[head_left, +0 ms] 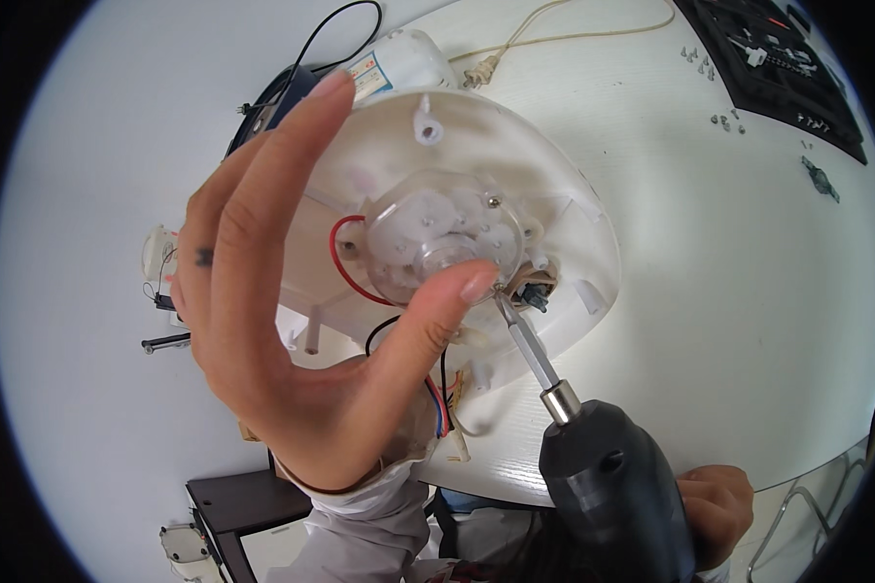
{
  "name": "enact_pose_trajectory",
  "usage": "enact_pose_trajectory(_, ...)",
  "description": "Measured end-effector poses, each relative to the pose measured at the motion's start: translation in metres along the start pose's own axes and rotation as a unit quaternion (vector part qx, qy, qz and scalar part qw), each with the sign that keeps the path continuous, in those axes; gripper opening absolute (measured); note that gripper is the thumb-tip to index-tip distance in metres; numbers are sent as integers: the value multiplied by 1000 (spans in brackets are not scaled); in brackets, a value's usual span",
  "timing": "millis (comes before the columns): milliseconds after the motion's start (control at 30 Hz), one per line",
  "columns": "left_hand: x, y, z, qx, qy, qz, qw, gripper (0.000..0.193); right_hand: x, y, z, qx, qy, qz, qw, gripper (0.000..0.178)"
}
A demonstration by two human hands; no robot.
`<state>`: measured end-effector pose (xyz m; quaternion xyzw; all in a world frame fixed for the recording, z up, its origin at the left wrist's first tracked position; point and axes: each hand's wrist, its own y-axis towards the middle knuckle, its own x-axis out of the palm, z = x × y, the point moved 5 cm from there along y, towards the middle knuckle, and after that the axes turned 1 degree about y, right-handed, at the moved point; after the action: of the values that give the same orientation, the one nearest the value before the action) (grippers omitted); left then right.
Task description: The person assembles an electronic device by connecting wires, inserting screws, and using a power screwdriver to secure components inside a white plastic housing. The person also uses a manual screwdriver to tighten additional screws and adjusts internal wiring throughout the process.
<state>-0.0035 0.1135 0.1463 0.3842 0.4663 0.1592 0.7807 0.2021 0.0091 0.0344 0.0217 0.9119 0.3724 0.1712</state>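
Observation:
A round gearbox [457, 219] with a transparent cover and pale gears inside sits in a white plastic housing [593, 219]. The thumb of my left hand [262, 291] rests on or just over the cover's lower edge; its fingers are stretched apart and grip nothing. In my right hand [717, 510], mostly hidden behind the tool, is a black power screwdriver [612, 476]. Its bit [533, 345] points up-left and meets the gearbox rim beside the thumb, at what looks like a small screw. Another screw [494, 202] sits at the cover's upper right.
Red wire [336, 255] loops left of the gearbox, and coloured wires hang below it. Behind the housing lie a white bottle [413, 63] and a pale plug with cord [481, 73]. Loose screws [727, 123] and a black tool case [778, 68] are at the far right.

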Motion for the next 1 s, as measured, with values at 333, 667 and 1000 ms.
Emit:
enact_pose_trajectory(333,2,0,-2,17,-32,3,999,77,-6,2,6,-57,35,-43,997,34)
enact_pose_trajectory(667,1,1,5,20,10,-4,1000,77,-1,0,-5,11,-71,18,997,39)
enact_pose_trajectory(1000,5,-7,-16,25,-35,56,998,75,-4,2,-3,23,-41,-3,999,38)
